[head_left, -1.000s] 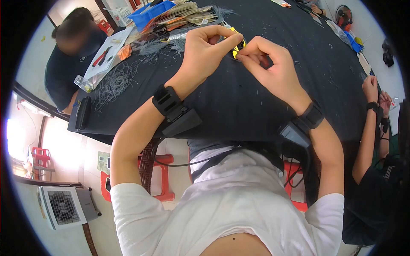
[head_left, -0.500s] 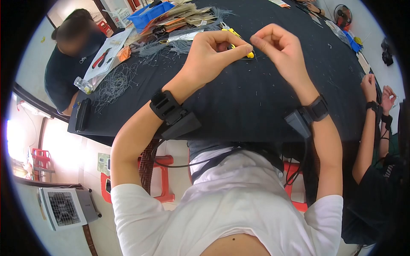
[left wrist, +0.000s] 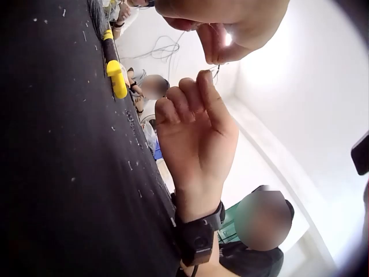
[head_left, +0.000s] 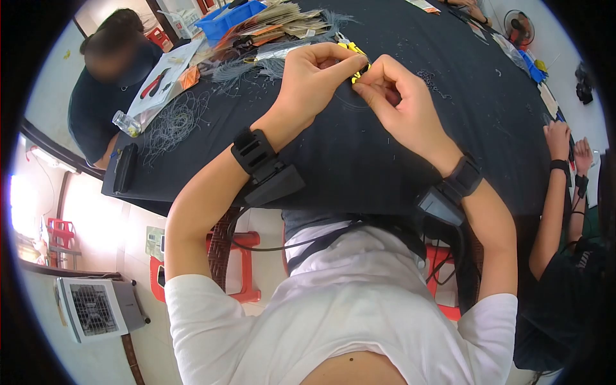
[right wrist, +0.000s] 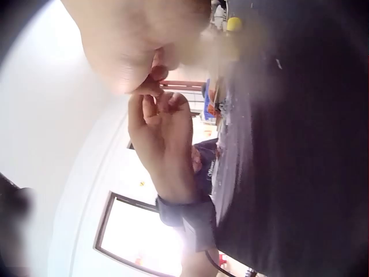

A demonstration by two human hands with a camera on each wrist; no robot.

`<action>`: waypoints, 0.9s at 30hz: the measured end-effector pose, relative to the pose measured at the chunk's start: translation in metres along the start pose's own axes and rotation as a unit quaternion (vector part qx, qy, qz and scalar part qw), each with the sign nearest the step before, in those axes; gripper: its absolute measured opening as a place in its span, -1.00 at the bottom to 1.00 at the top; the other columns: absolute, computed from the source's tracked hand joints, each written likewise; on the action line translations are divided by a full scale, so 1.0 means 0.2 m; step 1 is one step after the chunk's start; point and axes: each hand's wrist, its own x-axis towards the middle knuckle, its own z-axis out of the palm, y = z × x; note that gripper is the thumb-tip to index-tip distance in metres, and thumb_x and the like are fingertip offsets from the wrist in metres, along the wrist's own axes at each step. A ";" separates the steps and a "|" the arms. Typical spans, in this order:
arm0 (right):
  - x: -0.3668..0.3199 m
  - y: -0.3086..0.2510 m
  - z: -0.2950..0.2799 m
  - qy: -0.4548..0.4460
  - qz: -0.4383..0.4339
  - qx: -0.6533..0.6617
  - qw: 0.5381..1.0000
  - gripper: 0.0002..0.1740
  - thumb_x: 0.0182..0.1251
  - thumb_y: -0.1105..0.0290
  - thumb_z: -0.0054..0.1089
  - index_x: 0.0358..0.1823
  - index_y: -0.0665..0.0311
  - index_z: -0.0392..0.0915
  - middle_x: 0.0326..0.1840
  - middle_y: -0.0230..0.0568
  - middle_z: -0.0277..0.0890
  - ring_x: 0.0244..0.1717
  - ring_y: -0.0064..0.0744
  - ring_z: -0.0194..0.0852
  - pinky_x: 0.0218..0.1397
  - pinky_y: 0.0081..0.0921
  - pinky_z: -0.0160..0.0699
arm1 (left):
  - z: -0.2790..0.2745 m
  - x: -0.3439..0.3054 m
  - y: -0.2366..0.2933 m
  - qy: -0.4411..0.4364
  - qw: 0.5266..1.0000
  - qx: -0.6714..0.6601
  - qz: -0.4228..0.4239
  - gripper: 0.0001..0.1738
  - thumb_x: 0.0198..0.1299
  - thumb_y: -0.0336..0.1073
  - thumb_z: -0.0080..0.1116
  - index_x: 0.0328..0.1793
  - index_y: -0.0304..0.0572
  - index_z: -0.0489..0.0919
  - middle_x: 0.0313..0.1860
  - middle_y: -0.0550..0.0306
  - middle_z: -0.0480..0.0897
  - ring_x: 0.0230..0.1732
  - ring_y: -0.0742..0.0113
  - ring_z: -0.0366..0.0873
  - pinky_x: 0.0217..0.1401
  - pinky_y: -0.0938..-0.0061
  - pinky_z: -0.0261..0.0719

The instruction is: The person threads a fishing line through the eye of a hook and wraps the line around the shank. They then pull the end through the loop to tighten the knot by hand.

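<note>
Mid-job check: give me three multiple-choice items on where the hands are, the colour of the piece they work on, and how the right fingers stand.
1. Where do the left hand and the right hand meet?
A) above the black cloth-covered table
B) in the person's lap
C) down by the floor
2. What colour is the small plastic piece at their fingertips?
A) red
B) green
C) yellow
3. How do the right hand's fingers stand?
A) flat on the cloth
B) curled, tips pinching
C) spread wide
Answers: 1 A, both hands are over the dark cloth. 2 C, yellow shows between the tips. 3 B, the left wrist view shows them curled.
</note>
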 end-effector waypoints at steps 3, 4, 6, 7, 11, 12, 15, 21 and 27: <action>0.03 -0.06 -0.06 0.030 -0.060 -0.067 0.995 -0.90 0.16 0.50 0.17 -0.34 0.28 0.41 -0.60 -0.30 0.35 -0.62 -0.58 0.28 -0.52 -0.65 0.22 | 0.01 0.01 -0.02 -0.031 0.999 -0.022 0.038 -0.82 0.03 -0.37 0.27 -0.33 -0.38 0.63 -0.49 0.24 0.60 -0.48 0.67 0.44 -0.44 0.76 0.34; 0.04 -0.06 -0.07 0.050 -0.073 -0.076 0.993 -0.90 0.17 0.49 0.17 -0.34 0.28 0.41 -0.59 -0.29 0.35 -0.61 -0.56 0.29 -0.51 -0.66 0.24 | 0.02 0.00 0.00 -0.057 0.998 0.003 0.019 -0.82 0.05 -0.37 0.25 -0.28 -0.38 0.62 -0.42 0.22 0.61 -0.40 0.63 0.47 -0.33 0.73 0.38; 0.05 -0.06 -0.11 0.077 -0.088 -0.089 0.989 -0.91 0.21 0.47 0.14 -0.33 0.28 0.41 -0.54 -0.28 0.41 -0.57 -0.58 0.34 -0.48 -0.68 0.30 | 0.01 -0.01 0.05 -0.112 0.992 0.056 -0.021 -0.80 0.10 -0.39 0.22 -0.19 -0.38 0.60 -0.28 0.16 0.62 -0.23 0.55 0.53 -0.10 0.67 0.45; 0.05 -0.05 -0.12 0.072 -0.061 -0.081 0.992 -0.91 0.23 0.46 0.13 -0.33 0.28 0.41 -0.53 -0.30 0.42 -0.55 -0.60 0.35 -0.47 -0.69 0.31 | 0.01 -0.01 0.06 -0.128 0.991 0.049 -0.008 -0.80 0.11 -0.39 0.21 -0.19 -0.38 0.60 -0.28 0.16 0.62 -0.23 0.54 0.53 -0.10 0.67 0.45; 0.07 0.01 -0.16 0.057 -0.004 -0.007 0.998 -0.90 0.28 0.40 0.11 -0.33 0.26 0.43 -0.50 -0.38 0.45 -0.48 -0.69 0.39 -0.39 -0.77 0.34 | -0.01 -0.01 0.09 -0.149 0.988 0.041 0.031 -0.82 0.13 -0.36 0.20 -0.19 -0.34 0.61 -0.27 0.16 0.62 -0.22 0.53 0.53 -0.10 0.67 0.46; 0.07 0.03 -0.16 0.050 0.008 0.007 0.999 -0.90 0.28 0.40 0.11 -0.32 0.26 0.44 -0.49 -0.39 0.46 -0.47 -0.69 0.39 -0.38 -0.77 0.34 | -0.01 -0.01 0.09 -0.144 0.988 0.044 0.036 -0.82 0.13 -0.36 0.20 -0.20 -0.32 0.61 -0.28 0.16 0.62 -0.22 0.53 0.53 -0.10 0.67 0.46; 0.06 0.07 -0.16 0.003 0.070 0.072 0.995 -0.90 0.28 0.40 0.12 -0.31 0.27 0.45 -0.46 -0.39 0.47 -0.45 -0.70 0.38 -0.37 -0.78 0.34 | -0.01 -0.01 0.09 -0.138 0.989 0.037 0.036 -0.82 0.13 -0.34 0.21 -0.20 -0.29 0.62 -0.28 0.18 0.62 -0.22 0.53 0.53 -0.10 0.68 0.45; 0.04 0.08 -0.11 -0.050 0.182 0.185 0.964 -0.88 0.28 0.36 0.11 -0.31 0.26 0.47 -0.44 -0.43 0.46 -0.46 -0.76 0.31 -0.39 -0.79 0.25 | -0.02 0.01 0.06 -0.114 0.993 0.020 0.030 -0.83 0.13 -0.35 0.21 -0.21 -0.30 0.62 -0.28 0.17 0.62 -0.22 0.52 0.53 -0.07 0.65 0.44; 0.01 0.04 -0.03 -0.069 0.303 0.473 0.824 -0.91 0.27 0.39 0.09 -0.33 0.25 0.48 -0.53 -0.51 0.29 -0.57 -0.74 0.08 -0.49 -0.72 0.08 | -0.03 0.02 0.02 -0.087 0.996 -0.022 0.002 -0.86 0.15 -0.37 0.16 -0.23 -0.30 0.61 -0.27 0.17 0.62 -0.18 0.50 0.52 -0.03 0.62 0.42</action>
